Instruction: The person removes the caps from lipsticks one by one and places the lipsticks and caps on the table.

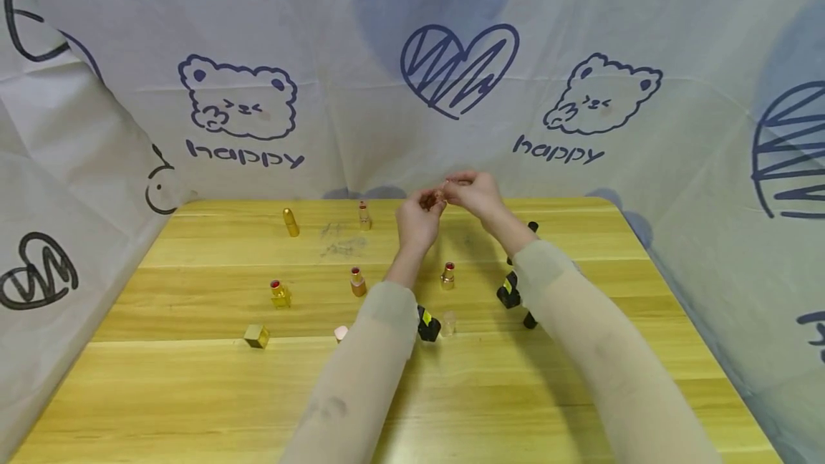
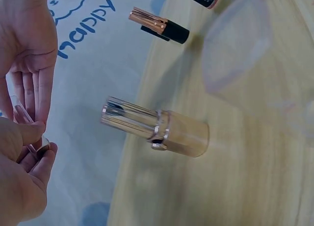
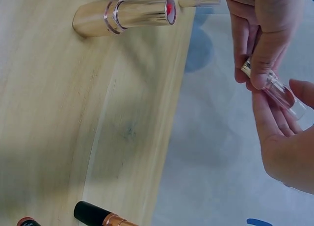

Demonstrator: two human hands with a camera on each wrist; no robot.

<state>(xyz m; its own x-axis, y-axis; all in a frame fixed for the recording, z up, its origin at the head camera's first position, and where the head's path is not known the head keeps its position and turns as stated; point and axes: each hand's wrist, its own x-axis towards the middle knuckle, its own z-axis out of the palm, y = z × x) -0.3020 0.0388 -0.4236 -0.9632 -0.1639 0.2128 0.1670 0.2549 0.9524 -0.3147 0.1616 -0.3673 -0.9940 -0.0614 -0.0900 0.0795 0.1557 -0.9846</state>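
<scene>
Both hands meet above the far edge of the table. My left hand pinches the gold end of a small lipstick between thumb and fingers. At the lipstick's other end, my right hand holds the clear cap between its thumb and fingers, with a reddish tint showing through. In the left wrist view the lipstick is mostly hidden by the fingers. Nearest below the hands stands an uncapped gold lipstick, upright on the table.
More lipsticks stand on the wooden table: a gold bullet-shaped one, a pinkish one, a copper one and a square gold one. A gold cap, a clear cap and black pieces lie nearer. A printed cloth hangs behind.
</scene>
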